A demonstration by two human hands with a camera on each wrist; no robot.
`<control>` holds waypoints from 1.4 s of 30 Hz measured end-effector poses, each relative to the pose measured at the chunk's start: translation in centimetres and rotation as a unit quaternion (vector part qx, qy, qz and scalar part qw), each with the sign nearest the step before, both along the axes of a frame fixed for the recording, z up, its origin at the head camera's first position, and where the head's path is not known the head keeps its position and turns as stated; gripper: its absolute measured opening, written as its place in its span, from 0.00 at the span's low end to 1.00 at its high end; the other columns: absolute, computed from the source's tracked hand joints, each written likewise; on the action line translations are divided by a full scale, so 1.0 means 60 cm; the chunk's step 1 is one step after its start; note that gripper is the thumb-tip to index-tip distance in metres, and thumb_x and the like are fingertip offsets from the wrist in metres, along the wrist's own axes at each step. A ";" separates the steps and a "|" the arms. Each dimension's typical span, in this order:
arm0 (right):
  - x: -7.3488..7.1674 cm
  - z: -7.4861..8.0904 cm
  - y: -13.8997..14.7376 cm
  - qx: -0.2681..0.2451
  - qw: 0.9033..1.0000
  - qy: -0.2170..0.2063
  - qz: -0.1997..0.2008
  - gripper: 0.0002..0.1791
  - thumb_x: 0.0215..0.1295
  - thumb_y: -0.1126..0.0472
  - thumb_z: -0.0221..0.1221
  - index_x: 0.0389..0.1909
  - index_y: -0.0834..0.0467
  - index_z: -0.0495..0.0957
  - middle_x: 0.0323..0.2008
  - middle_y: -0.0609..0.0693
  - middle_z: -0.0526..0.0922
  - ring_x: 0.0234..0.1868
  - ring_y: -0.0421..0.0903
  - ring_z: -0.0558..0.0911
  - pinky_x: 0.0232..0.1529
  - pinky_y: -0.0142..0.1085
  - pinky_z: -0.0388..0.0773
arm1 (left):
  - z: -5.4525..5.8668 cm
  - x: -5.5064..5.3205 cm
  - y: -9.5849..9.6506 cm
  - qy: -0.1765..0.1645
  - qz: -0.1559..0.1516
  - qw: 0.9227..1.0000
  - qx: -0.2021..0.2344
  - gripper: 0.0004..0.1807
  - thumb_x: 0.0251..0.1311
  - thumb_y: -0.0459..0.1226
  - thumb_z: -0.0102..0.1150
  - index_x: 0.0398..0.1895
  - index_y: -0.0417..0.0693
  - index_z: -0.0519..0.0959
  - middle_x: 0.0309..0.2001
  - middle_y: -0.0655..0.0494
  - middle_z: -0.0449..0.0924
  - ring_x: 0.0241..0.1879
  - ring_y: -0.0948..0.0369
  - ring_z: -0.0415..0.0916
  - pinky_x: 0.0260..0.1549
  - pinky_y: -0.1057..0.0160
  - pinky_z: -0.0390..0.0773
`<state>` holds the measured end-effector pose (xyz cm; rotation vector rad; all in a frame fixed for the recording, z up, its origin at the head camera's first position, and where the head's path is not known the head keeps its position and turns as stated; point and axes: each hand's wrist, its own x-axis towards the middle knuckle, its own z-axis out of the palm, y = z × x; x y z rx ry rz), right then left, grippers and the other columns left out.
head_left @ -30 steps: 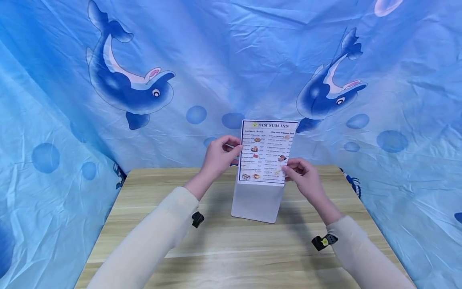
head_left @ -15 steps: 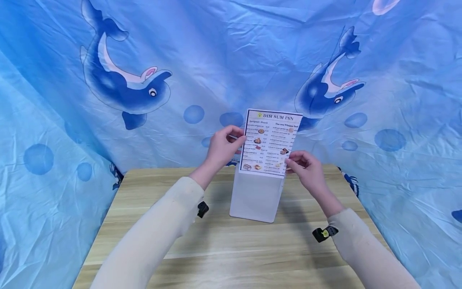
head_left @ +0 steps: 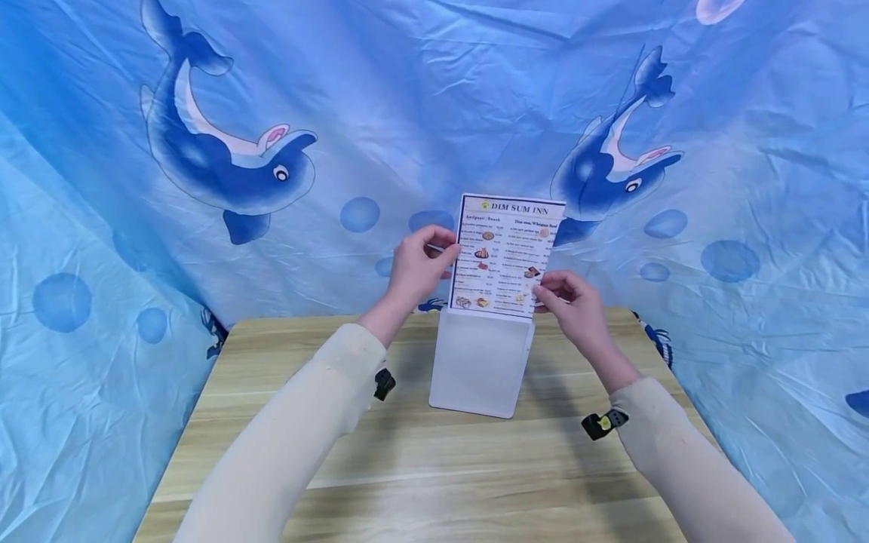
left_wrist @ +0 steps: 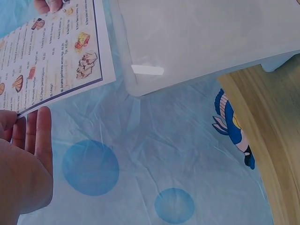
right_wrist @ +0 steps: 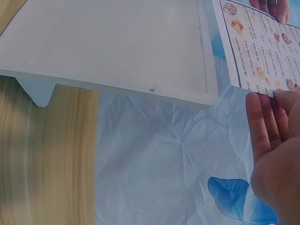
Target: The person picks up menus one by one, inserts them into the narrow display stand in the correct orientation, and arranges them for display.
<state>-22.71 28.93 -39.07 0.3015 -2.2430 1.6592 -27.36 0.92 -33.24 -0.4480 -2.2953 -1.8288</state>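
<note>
A printed "Dim Sum Inn" menu sheet point(head_left: 505, 260) is held up by both hands at its side edges. My left hand point(head_left: 417, 264) pinches the left edge between thumb and fingers. Lower down, the right edge is pinched by my right hand point(head_left: 575, 308). Below the sheet, a white upright menu stand point(head_left: 480, 366) with rounded corners leans back on the table. Both wrist views show a narrow gap between the sheet's bottom edge and the top of the stand point(left_wrist: 197, 37). A supporting foot point(right_wrist: 38, 90) shows behind the panel in the right wrist view.
The stand rests on a wood-grain table point(head_left: 407, 483), toward its far edge. A blue cloth point(head_left: 421, 90) printed with dolphins and bubbles hangs behind and at both sides. Black wrist cameras point(head_left: 604, 424) sit at the cuffs of the pale sleeves point(head_left: 292, 437).
Both hands have raised the menu sheet, which earlier overlapped the stand's upper part; more of the stand's white face now shows. The stand has stayed on the table.
</note>
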 end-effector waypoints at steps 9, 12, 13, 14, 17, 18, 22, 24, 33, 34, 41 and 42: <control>-0.011 -0.003 0.000 -0.004 1.000 0.005 -0.003 0.14 0.74 0.66 0.67 0.51 0.73 0.79 0.39 0.55 0.84 0.35 0.40 0.87 0.39 0.39 0.92 | 0.003 -0.006 0.001 0.004 0.001 1.000 -0.005 0.08 0.74 0.38 0.67 0.50 0.47 0.85 0.44 0.52 0.85 0.39 0.56 0.84 0.35 0.59 0.91; -0.012 -0.003 -0.001 -0.007 1.000 0.003 -0.004 0.14 0.74 0.66 0.67 0.51 0.73 0.79 0.39 0.55 0.84 0.35 0.41 0.87 0.39 0.39 0.91 | 0.002 -0.009 0.001 0.005 0.001 1.000 -0.003 0.08 0.74 0.38 0.67 0.50 0.47 0.85 0.44 0.51 0.85 0.39 0.56 0.84 0.35 0.61 0.91; -0.012 -0.003 -0.001 -0.008 1.000 0.002 -0.004 0.15 0.74 0.66 0.67 0.51 0.73 0.79 0.39 0.54 0.84 0.35 0.41 0.87 0.40 0.39 0.91 | 0.002 -0.009 0.001 0.005 0.002 1.000 -0.002 0.08 0.74 0.38 0.67 0.50 0.47 0.85 0.44 0.51 0.85 0.39 0.56 0.84 0.35 0.61 0.91; -0.012 -0.002 -0.001 -0.009 1.000 0.001 -0.004 0.15 0.73 0.66 0.67 0.51 0.73 0.79 0.39 0.54 0.84 0.35 0.41 0.87 0.40 0.38 0.91 | 0.001 -0.010 0.001 0.004 0.002 1.000 -0.002 0.08 0.74 0.38 0.67 0.50 0.47 0.85 0.44 0.51 0.85 0.39 0.56 0.84 0.35 0.61 0.91; -0.013 -0.001 -0.002 -0.012 1.000 -0.003 -0.002 0.15 0.73 0.67 0.67 0.52 0.73 0.79 0.39 0.53 0.84 0.36 0.42 0.87 0.40 0.37 0.91 | 0.000 -0.011 0.001 0.000 0.002 1.000 0.001 0.08 0.74 0.38 0.67 0.50 0.47 0.85 0.44 0.51 0.85 0.39 0.56 0.84 0.35 0.60 0.91; -0.013 -0.001 -0.002 -0.011 1.000 -0.003 -0.002 0.15 0.73 0.67 0.67 0.52 0.73 0.79 0.39 0.53 0.84 0.36 0.41 0.87 0.40 0.36 0.91 | 0.000 -0.011 0.001 -0.001 0.002 1.000 0.002 0.08 0.74 0.38 0.67 0.50 0.47 0.85 0.44 0.51 0.85 0.39 0.55 0.84 0.35 0.60 0.91; -0.016 -0.002 -0.002 -0.009 1.000 -0.003 -0.002 0.14 0.73 0.67 0.67 0.52 0.73 0.79 0.39 0.53 0.84 0.36 0.41 0.86 0.40 0.36 0.91 | 0.000 -0.012 0.001 -0.003 0.003 1.000 0.006 0.08 0.73 0.37 0.68 0.51 0.47 0.86 0.44 0.51 0.85 0.39 0.55 0.84 0.35 0.60 0.91; -0.017 -0.002 -0.001 -0.009 1.000 -0.002 -0.002 0.14 0.73 0.68 0.67 0.52 0.73 0.79 0.39 0.52 0.84 0.36 0.41 0.86 0.40 0.36 0.91 | 0.000 -0.012 0.002 -0.003 0.003 1.000 0.007 0.08 0.73 0.37 0.68 0.50 0.47 0.86 0.44 0.51 0.85 0.39 0.55 0.84 0.35 0.60 0.91; -0.016 -0.003 -0.002 -0.003 1.000 0.002 -0.001 0.12 0.72 0.69 0.67 0.51 0.72 0.79 0.38 0.52 0.83 0.36 0.41 0.86 0.40 0.40 0.92 | -0.002 -0.012 0.002 0.001 0.002 1.000 0.001 0.07 0.74 0.38 0.67 0.50 0.47 0.85 0.44 0.51 0.85 0.39 0.55 0.83 0.36 0.60 0.91; -0.016 -0.003 -0.002 -0.002 1.000 0.002 0.000 0.12 0.72 0.69 0.67 0.51 0.72 0.79 0.38 0.52 0.83 0.36 0.41 0.86 0.41 0.42 0.92 | -0.002 -0.012 0.002 0.000 0.003 1.000 0.001 0.07 0.74 0.38 0.67 0.50 0.47 0.85 0.44 0.51 0.85 0.39 0.55 0.83 0.36 0.60 0.91; -0.017 -0.003 -0.002 0.000 1.000 0.005 0.001 0.12 0.72 0.69 0.67 0.50 0.72 0.79 0.38 0.51 0.83 0.36 0.41 0.85 0.41 0.38 0.91 | -0.004 -0.012 0.003 -0.004 0.004 1.000 0.000 0.07 0.74 0.38 0.67 0.50 0.48 0.86 0.45 0.52 0.85 0.40 0.55 0.84 0.37 0.59 0.91; -0.017 -0.003 -0.002 -0.001 1.000 0.006 0.001 0.12 0.73 0.69 0.67 0.50 0.72 0.79 0.38 0.50 0.83 0.37 0.41 0.85 0.40 0.37 0.91 | -0.003 -0.012 0.003 -0.004 0.004 1.000 0.001 0.07 0.74 0.38 0.67 0.50 0.48 0.86 0.45 0.52 0.85 0.40 0.55 0.83 0.37 0.59 0.91</control>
